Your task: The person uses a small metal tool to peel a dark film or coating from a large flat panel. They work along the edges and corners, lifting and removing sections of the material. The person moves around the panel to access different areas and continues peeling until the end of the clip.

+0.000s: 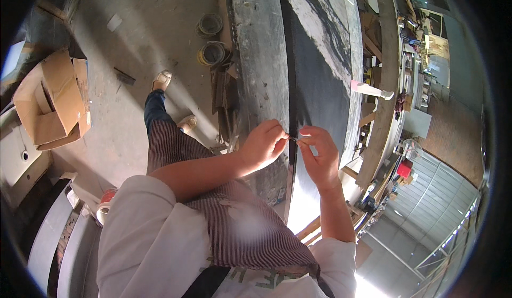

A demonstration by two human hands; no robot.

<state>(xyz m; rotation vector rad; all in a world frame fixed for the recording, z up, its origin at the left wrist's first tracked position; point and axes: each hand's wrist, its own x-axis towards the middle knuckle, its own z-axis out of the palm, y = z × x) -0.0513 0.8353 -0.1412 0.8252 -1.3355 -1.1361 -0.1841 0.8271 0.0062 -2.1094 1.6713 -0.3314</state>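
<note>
My left hand (263, 144) and my right hand (321, 158) meet above the edge of a long workbench. Thumb and forefinger of each are pinched on a small, thin, dark piece (293, 138) that spans the short gap between them. It is too small for me to tell its kind. Below the hands lies a dark slab (320, 76) with a white, black-veined part (318, 18) at its far end. A worn grey board (261, 58) runs along its left side.
An opened cardboard box (72, 92) sits on the floor at left. Two buckets (212, 54) stand beside the bench. A white-handled brush or scraper (372, 90) lies at the slab's right edge. Wooden beams (381, 84) and cluttered shelves run along the right. A red box (405, 168) is farther off.
</note>
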